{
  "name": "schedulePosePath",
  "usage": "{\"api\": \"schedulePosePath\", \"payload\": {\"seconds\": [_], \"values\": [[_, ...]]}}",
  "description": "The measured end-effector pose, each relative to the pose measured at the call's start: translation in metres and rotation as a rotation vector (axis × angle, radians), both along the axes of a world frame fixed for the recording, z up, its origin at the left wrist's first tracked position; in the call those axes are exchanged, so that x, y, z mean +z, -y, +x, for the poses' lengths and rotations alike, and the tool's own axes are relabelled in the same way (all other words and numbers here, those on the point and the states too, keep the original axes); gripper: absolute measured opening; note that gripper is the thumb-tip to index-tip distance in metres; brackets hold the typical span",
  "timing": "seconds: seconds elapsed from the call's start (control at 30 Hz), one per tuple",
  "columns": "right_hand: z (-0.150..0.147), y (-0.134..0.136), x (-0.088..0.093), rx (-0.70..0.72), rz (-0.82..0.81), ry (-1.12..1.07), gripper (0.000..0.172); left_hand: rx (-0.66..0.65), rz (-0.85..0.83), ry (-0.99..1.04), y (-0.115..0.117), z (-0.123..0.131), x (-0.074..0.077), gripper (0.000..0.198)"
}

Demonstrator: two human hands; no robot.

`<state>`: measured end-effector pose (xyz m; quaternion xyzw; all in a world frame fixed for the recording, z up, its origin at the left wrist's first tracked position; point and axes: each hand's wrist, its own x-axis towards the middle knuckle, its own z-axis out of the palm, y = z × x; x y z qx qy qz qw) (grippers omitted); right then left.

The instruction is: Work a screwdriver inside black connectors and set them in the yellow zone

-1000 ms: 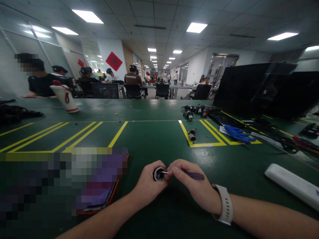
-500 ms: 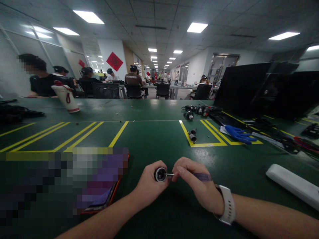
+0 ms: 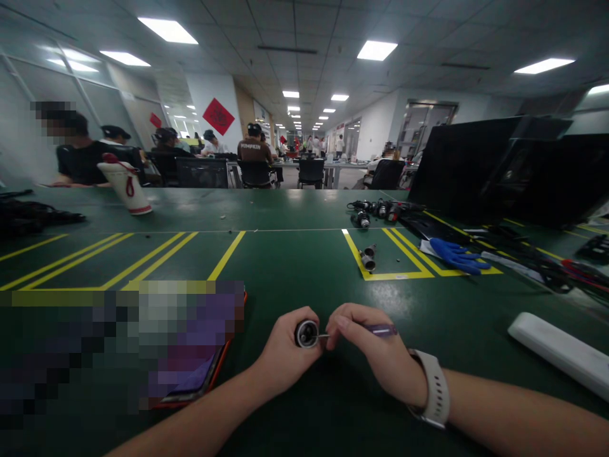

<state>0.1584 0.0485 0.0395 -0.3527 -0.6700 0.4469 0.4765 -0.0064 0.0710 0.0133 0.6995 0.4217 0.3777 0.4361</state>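
While I watch from a distance through the head camera, I have the left hand [image 3: 285,348] wrapped around a round metal-rimmed part [image 3: 307,334], its open end facing up toward me, above the green table [image 3: 285,266]. With the right hand [image 3: 368,346] I pinch a slim purple-handled tool [image 3: 383,330], its thin shaft pointing at the part's rim; whether the tip touches, I can't quite tell at this size. Beyond my hands, two small metal pieces [image 3: 367,259] lie inside yellow tape lines [image 3: 399,276], and a blue glove [image 3: 454,254] sits farther right.
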Motion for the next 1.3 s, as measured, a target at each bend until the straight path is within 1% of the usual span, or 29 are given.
{"api": "schedulePosePath", "payload": {"seconds": [0.13, 0.23, 0.33, 0.47, 0.6, 0.7, 0.77, 0.83, 1.07, 1.13, 1.2, 1.3], "values": [[-0.003, -0.004, -0.008, -0.015, -0.104, -0.145, 0.023, 0.011, -0.071, 0.03, 0.001, 0.001, 0.003, 0.014], [-0.004, -0.004, -0.009, -0.038, -0.148, -0.178, 0.023, -0.004, -0.083, 0.049, 0.0, 0.001, 0.002, 0.016], [-0.001, -0.002, -0.005, -0.039, -0.045, -0.084, 0.024, -0.015, -0.054, 0.024, -0.001, 0.0, 0.0, 0.015], [0.002, 0.004, 0.003, -0.051, 0.193, 0.104, 0.026, -0.011, 0.018, -0.045, 0.0, 0.001, -0.002, 0.013], [0.002, 0.008, 0.006, -0.046, 0.431, 0.246, 0.022, -0.004, 0.096, -0.142, 0.001, 0.002, 0.0, 0.011], [0.001, 0.01, 0.006, -0.006, 0.529, 0.362, 0.019, 0.0, 0.141, -0.189, 0.002, 0.002, 0.001, 0.009], [0.001, 0.009, 0.006, 0.001, 0.546, 0.401, 0.019, -0.003, 0.156, -0.197, 0.002, 0.001, 0.001, 0.009], [0.001, 0.009, 0.007, -0.013, 0.528, 0.403, 0.02, -0.005, 0.154, -0.195, 0.002, 0.001, 0.0, 0.01], [0.002, 0.006, 0.011, -0.059, 0.408, 0.296, 0.027, -0.001, 0.095, -0.159, 0.003, 0.002, 0.002, 0.013], [0.003, 0.006, 0.011, -0.057, 0.422, 0.296, 0.028, -0.003, 0.091, -0.149, 0.002, 0.003, 0.002, 0.014], [0.004, 0.007, 0.01, -0.057, 0.474, 0.315, 0.026, -0.007, 0.105, -0.158, 0.002, 0.003, 0.002, 0.014], [0.004, 0.009, 0.01, -0.033, 0.561, 0.401, 0.021, -0.013, 0.14, -0.193, 0.001, 0.002, 0.001, 0.011]]}}
